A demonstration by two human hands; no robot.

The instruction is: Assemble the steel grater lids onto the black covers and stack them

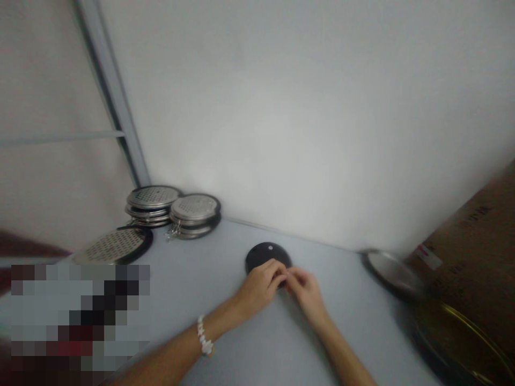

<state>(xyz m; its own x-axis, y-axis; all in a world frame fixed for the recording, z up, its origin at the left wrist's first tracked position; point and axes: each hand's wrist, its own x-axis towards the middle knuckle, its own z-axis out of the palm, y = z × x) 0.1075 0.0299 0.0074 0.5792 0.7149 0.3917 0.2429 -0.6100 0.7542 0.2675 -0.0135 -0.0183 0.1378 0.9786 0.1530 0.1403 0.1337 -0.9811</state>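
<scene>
On a pale tabletop (209, 268), a round black disc (266, 254) lies flat just beyond both hands, its near rim meeting the curled fingers of the left hand (259, 287) and right hand (308, 294); whether they grasp it cannot be told. Stacked perforated steel discs (153, 197) sit well left.

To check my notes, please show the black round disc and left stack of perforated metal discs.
black round disc (265, 253): head view, top face
left stack of perforated metal discs (153, 197): head view, top disc
</scene>
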